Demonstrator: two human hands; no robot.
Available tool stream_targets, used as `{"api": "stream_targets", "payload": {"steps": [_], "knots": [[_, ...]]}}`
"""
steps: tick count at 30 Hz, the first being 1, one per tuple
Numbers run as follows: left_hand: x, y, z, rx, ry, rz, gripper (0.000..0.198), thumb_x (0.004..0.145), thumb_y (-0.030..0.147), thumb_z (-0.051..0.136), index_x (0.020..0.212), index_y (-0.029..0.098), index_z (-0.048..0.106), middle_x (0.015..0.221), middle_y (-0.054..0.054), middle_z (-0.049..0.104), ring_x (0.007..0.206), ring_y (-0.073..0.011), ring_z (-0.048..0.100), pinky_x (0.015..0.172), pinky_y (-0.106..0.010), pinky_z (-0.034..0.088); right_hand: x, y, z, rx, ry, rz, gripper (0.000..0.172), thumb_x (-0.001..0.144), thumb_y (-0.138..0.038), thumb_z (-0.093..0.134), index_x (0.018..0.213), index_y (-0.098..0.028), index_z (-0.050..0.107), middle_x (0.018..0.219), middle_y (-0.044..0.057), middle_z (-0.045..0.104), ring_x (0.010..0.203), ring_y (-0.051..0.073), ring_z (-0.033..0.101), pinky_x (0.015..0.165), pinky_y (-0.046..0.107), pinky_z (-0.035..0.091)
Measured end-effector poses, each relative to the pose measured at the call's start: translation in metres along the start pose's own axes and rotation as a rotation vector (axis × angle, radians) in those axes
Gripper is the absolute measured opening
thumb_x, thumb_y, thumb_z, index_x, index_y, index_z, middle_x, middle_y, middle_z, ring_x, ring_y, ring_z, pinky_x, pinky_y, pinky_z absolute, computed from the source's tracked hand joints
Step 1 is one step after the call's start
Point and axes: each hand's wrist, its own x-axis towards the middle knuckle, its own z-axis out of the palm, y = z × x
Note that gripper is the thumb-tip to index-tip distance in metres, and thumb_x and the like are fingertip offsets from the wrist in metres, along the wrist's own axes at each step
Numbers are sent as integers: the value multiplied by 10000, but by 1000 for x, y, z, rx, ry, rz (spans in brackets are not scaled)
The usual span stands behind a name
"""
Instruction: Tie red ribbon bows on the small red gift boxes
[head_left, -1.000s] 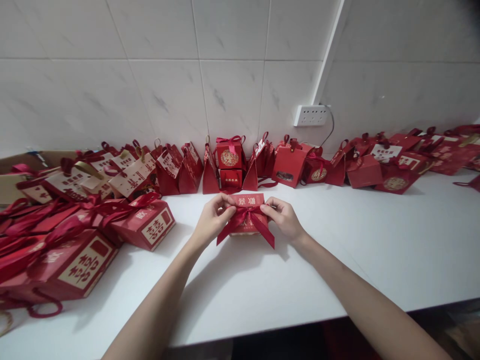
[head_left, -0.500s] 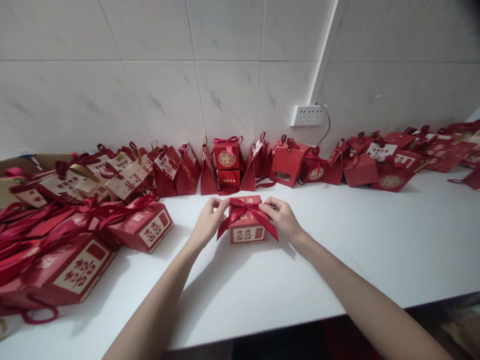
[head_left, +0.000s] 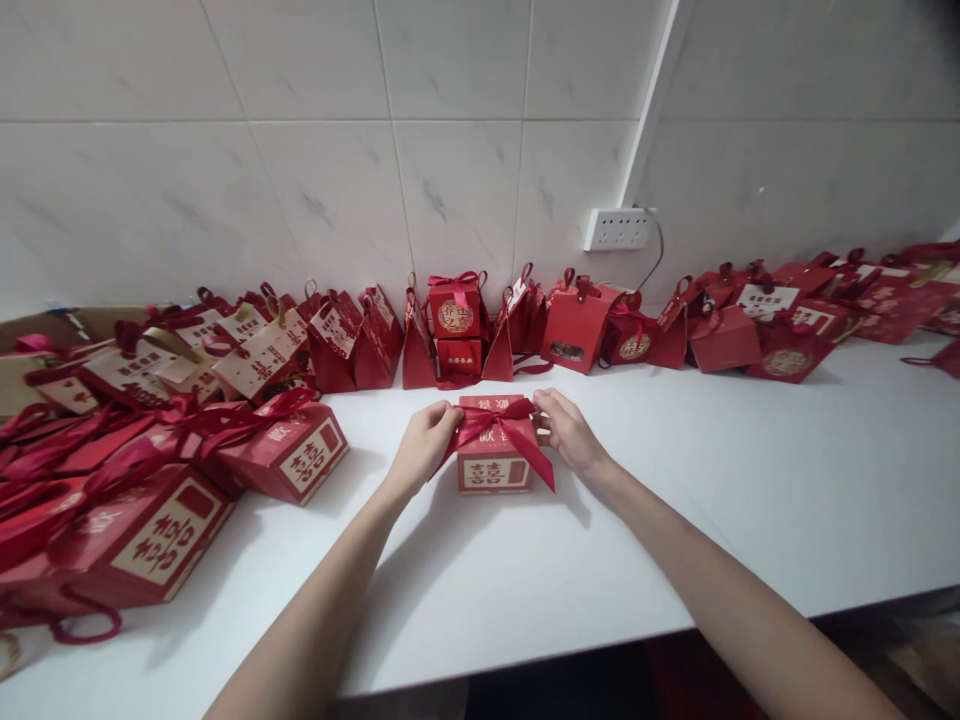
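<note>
Box [head_left: 491, 452] on the white table [head_left: 600, 590] sits at the centre of my dial, twelve toward the wall [head_left: 322, 190], its red bow [head_left: 496, 416] tied over the top. At nine, I see the left hand [head_left: 422, 445] pinched, thumb and fingertip closed on the bow's left side. At three, the right hand [head_left: 571, 430] has half-curled, slightly parted fingers beside the bow's right loop; whether they touch it I cannot tell. A second ago both hands clearly pinched the bow, and the front panel [head_left: 486, 474] barely showed; now it is in full view, and the right fingers have loosened. Farther out, ribboned boxes [head_left: 285, 460] crowd at nine, bags [head_left: 262, 360] lean at ten, stacked boxes [head_left: 454, 312] stand just short of twelve, a socket [head_left: 617, 230] sits at one, and more boxes [head_left: 724, 340] gather at two.
</note>
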Motion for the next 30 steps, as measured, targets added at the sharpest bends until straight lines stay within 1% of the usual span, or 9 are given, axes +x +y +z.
{"api": "stream_targets", "payload": {"steps": [2, 4, 7, 9, 12, 15, 19, 23, 30], "knots": [[0, -1, -1, 40, 20, 15, 305, 768, 393, 433, 552, 194, 352, 534, 47, 382, 527, -105, 363, 530, -233, 290, -1, -2, -4, -57, -81, -24, 561, 637, -663, 605, 967, -226, 481, 992, 46, 567, 692, 141, 566, 540, 261, 471], [0, -1, -2, 89, 65, 30, 311, 772, 379, 439, 538, 192, 353, 525, 44, 382, 539, -110, 361, 532, -238, 275, -2, -4, -9, -175, -203, -49, 809, 560, -651, 684, 1195, -236, 405, 1180, 99, 497, 818, 180, 586, 654, 310, 509], [-1, 1, -3, 149, 143, 47, 265, 755, 322, 465, 543, 190, 376, 530, 41, 420, 557, -117, 387, 539, -239, 282, -5, -5, -12, -366, -369, -27, 1128, 523, -513, 790, 1402, -229, 142, 1210, 141, 485, 921, 235, 586, 774, 391, 513], [-2, 2, -3, 158, 174, 56, 201, 751, 290, 475, 587, 187, 423, 574, 36, 481, 580, -122, 441, 562, -239, 323, -7, -3, -11, -447, -395, -37, 1179, 548, -427, 804, 1431, -231, 46, 1210, 150, 489, 913, 244, 596, 783, 427, 519], [-2, 2, -2, 115, 212, 125, 140, 773, 273, 485, 667, 182, 477, 656, 20, 543, 627, -126, 508, 599, -242, 386, -7, 2, -7, -524, -297, -195, 1138, 572, -378, 794, 1440, -274, 66, 1328, 164, 385, 893, 231, 600, 750, 428, 540], [-4, 2, -1, 57, 294, 286, 125, 814, 272, 491, 726, 183, 497, 684, 14, 543, 645, -121, 525, 602, -237, 423, -6, 7, -3, -655, -149, -445, 1104, 581, -327, 788, 1443, -311, 97, 1375, 157, 319, 893, 234, 587, 687, 409, 554], [-12, 4, 3, 234, 431, 754, 65, 820, 164, 535, 764, 185, 510, 679, 22, 509, 617, -98, 487, 583, -222, 415, -5, 10, -2, -784, 41, -760, 1052, 642, -257, 736, 1449, -324, 66, 1362, 155, 325, 978, 268, 562, 623, 383, 564], [-23, 6, 13, 411, 353, 1149, 125, 778, 94, 607, 841, 178, 538, 671, 20, 539, 594, -95, 477, 576, -240, 388, -6, 10, 0, -734, 134, -946, 1017, 675, -304, 735, 1447, -308, 72, 1354, 159, 319, 1124, 299, 487, 590, 340, 577], [-32, 8, 22, 478, 333, 1273, 96, 798, 107, 594, 865, 154, 545, 596, 19, 554, 543, -102, 455, 580, -265, 350, -12, 9, 5, -724, 167, -1031, 1015, 687, -389, 732, 1446, -305, 62, 1363, 154, 311, 1188, 303, 446, 702, 385, 590]]}}
